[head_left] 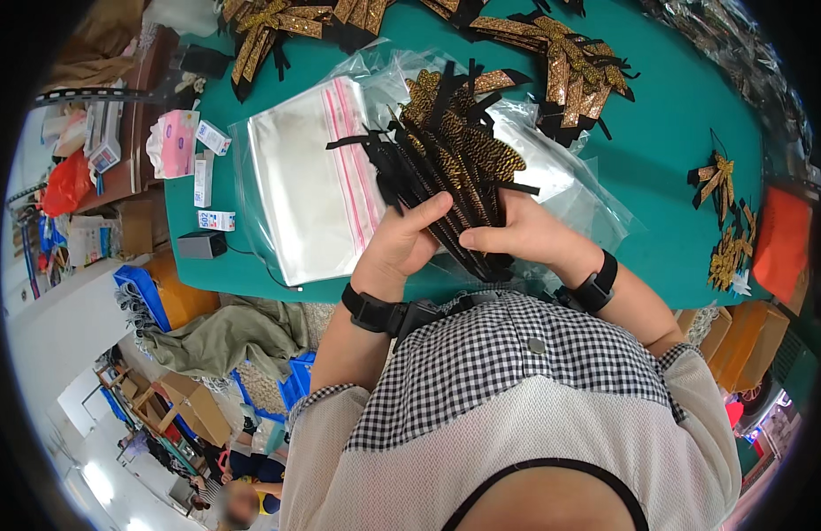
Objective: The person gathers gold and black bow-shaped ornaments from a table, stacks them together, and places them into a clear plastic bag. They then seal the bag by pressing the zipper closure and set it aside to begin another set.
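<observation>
A bundle of black-and-gold glitter ribbon bows (450, 168) is held upright-tilted over the near edge of the green surface (658, 168), its black tails fanning out toward the upper left and its lower ends gathered between both hands. The left hand (401, 243) wraps the bundle's lower left side, thumb stretched up along the black strips, fingers curled behind and out of sight. The right hand (525, 232) closes on the lower right side, thumb pointing left across the strips and nearly meeting the left thumb. Both wrists carry black bands. Beneath and behind the bundle lies a clear plastic zip bag (308, 190) with a pink seal stripe, flat on the surface, with more crumpled clear plastic (561, 181) to its right. Further out, loose heaps of the same bows sit at the far edge: one pile at the upper left (269, 31), another at the upper right (570, 71), and a smaller scatter at the right rim (724, 221). At the left edge of the surface stand small white boxes (207, 164), a pink tissue pack (176, 142), and a small black box (200, 244).
</observation>
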Demonstrator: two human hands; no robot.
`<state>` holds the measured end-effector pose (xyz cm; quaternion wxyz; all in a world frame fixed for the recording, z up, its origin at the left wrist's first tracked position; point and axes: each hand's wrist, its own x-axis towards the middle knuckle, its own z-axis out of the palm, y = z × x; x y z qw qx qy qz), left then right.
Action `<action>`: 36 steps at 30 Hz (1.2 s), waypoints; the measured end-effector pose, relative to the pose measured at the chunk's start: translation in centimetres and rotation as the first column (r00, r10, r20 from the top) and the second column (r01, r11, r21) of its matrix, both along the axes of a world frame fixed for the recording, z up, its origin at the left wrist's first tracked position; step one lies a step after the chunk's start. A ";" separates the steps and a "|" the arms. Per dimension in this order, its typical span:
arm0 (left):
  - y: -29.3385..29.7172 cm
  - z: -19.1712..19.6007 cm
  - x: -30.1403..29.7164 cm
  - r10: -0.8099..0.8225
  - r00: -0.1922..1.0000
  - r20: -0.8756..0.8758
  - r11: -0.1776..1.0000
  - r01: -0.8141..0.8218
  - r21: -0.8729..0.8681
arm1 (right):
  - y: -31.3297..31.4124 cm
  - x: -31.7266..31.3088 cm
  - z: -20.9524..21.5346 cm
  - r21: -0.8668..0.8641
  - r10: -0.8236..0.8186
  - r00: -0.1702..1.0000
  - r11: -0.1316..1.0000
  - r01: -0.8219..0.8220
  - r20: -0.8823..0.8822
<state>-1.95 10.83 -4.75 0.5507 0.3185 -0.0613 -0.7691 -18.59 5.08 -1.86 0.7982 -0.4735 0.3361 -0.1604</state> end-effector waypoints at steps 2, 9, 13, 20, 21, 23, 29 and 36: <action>0.6 -0.8 0.0 0.050 0.993 -0.107 0.997 -0.055 -0.049 | 0.0 0.3 -0.1 -0.162 0.154 0.980 0.972 -0.173 -0.123; 3.1 -0.7 2.0 0.137 0.990 0.020 0.976 -0.131 -0.172 | -0.3 2.6 0.9 -0.833 0.016 0.909 0.396 -0.387 -0.415; 2.5 0.3 2.9 0.140 0.988 0.058 0.986 -0.133 -0.104 | -2.1 3.5 -0.7 -0.781 0.221 0.934 0.512 -0.357 -0.282; 1.9 0.8 4.7 0.257 0.958 0.130 0.957 -0.234 -0.172 | -7.0 3.3 -8.0 -0.533 -0.263 0.825 0.844 -0.055 -0.501; 1.8 0.6 4.9 0.223 0.965 0.140 0.956 -0.188 -0.226 | -7.4 3.4 -8.2 -0.811 -0.448 0.773 0.568 -0.142 -0.450; 1.5 0.9 4.8 0.188 0.976 0.108 0.959 -0.159 -0.233 | -10.4 3.5 -8.7 -0.898 -0.533 0.723 0.283 -0.337 -0.439; 1.5 1.0 3.4 0.195 0.974 -0.115 0.967 -0.211 -0.145 | -14.4 1.8 -7.4 -0.613 -0.445 0.494 0.175 -0.770 -0.747; 1.1 0.9 2.2 0.194 0.980 0.050 0.975 -0.187 -0.120 | -12.2 -0.8 -0.5 -0.801 -0.458 0.696 0.064 -0.596 -0.554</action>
